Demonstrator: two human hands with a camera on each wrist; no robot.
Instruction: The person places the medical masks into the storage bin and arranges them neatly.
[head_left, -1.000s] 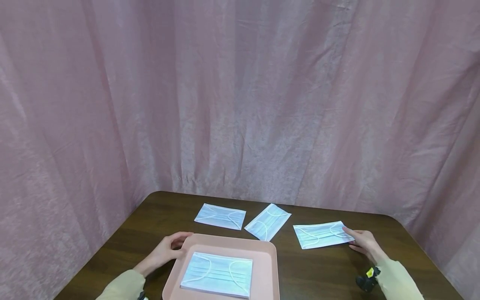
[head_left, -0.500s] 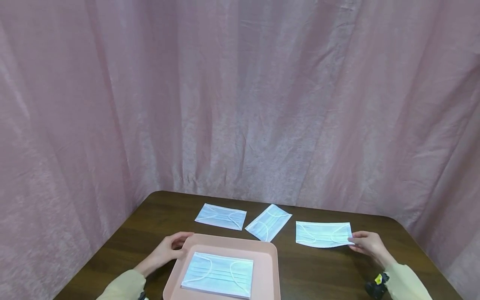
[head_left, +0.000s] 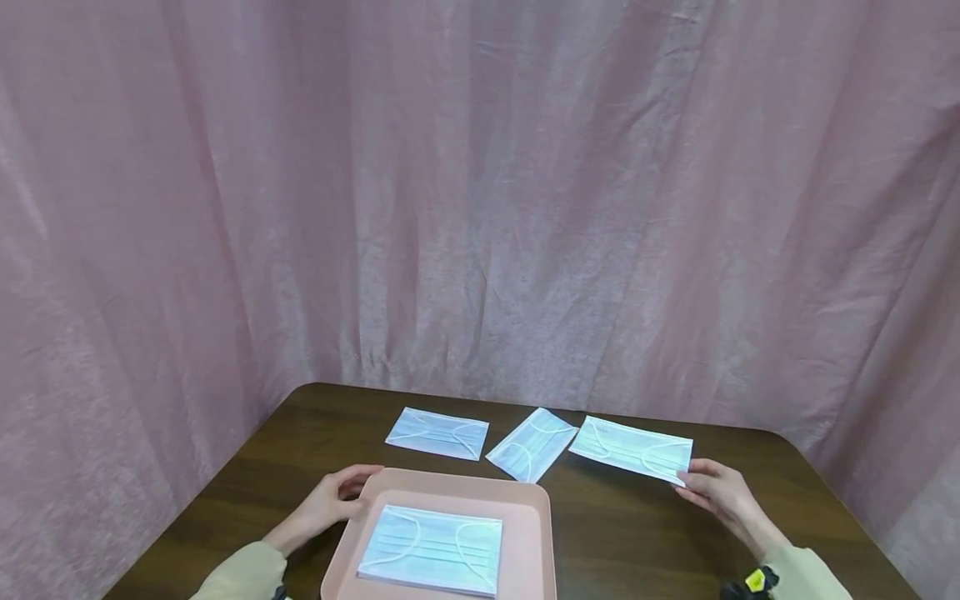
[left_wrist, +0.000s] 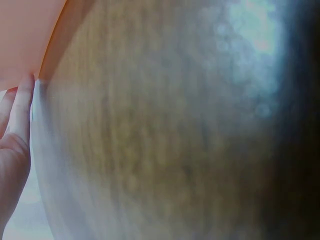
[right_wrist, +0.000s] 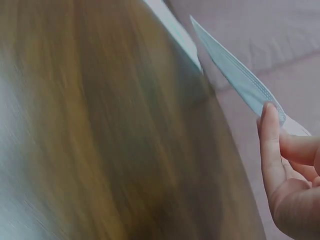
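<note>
My right hand [head_left: 722, 493] pinches a light-blue face mask [head_left: 633, 447] by its right end, between thumb and fingers. The mask is raised off the table and tilted; the right wrist view shows it nearly edge-on, with the fingertips [right_wrist: 270, 112] at its corner. At its far left corner, my left hand [head_left: 330, 502] holds the pink tray [head_left: 528, 542], thumb at the side and fingers along the back rim. Only part of that hand shows in the left wrist view, against the tray's edge. Inside the tray lies a stack of masks [head_left: 431, 550] with white ear loops.
Two more masks lie flat behind the tray: a left one [head_left: 438, 433] and an angled middle one [head_left: 532, 444]. Everything sits on a dark brown wooden table [head_left: 637, 550] with rounded far corners. A pink curtain [head_left: 480, 208] hangs behind it.
My right hand has lifted the mask off the table and moved it up and to the left, towards the middle mask. My left hand and the tray have stayed in place.
</note>
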